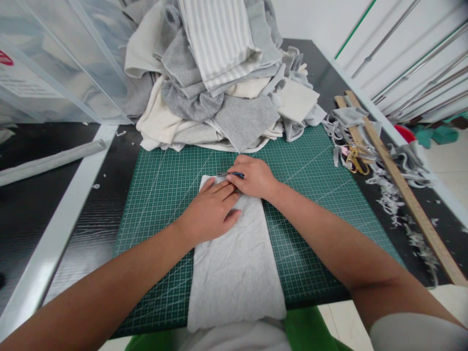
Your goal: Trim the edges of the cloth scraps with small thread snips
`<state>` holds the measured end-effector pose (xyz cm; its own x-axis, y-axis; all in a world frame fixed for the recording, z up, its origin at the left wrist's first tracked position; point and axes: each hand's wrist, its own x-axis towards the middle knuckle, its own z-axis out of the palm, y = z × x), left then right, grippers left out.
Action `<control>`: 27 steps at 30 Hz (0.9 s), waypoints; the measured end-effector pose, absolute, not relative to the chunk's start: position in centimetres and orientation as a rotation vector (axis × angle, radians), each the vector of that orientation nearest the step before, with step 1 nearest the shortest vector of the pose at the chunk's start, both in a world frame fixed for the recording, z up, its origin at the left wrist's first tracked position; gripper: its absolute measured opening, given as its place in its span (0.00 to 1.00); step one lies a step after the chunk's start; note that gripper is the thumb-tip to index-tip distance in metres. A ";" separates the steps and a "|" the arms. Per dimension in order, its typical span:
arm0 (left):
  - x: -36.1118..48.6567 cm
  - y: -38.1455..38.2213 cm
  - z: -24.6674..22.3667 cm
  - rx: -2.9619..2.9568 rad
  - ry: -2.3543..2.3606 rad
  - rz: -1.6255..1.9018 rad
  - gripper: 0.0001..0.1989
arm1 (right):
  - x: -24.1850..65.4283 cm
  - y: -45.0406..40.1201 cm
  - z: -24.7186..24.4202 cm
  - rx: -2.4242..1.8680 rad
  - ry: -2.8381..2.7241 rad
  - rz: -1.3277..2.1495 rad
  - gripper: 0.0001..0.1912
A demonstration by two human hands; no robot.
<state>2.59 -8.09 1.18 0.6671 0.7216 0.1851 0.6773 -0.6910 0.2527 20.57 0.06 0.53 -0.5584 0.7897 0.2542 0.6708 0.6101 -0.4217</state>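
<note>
Pressing the pale grey cloth (pixel 237 268) with the left hand (pixel 211 210), fingers released and laid flat near its far edge. Grasping a small blue-handled tool (pixel 239 174) between the bent fingers of the right hand (pixel 256 176), just at that edge. Having the cloth spread lengthwise upon the green cutting mat (pixel 153 204), over the black table (pixel 113 180). Noticing at left a translucent plastic container (pixel 69 48) with a white label (pixel 29 80); seeing through its wall pale and greyish contents, too blurred to name. Beyond the hands, facing a large heap of folded fabrics (pixel 241 119), next to this container.
</note>
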 end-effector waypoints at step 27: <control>2.7 -8.1 1.3 2.709 1.153 0.413 0.18 | 20.1 0.5 0.8 -1.155 -2.411 0.478 0.10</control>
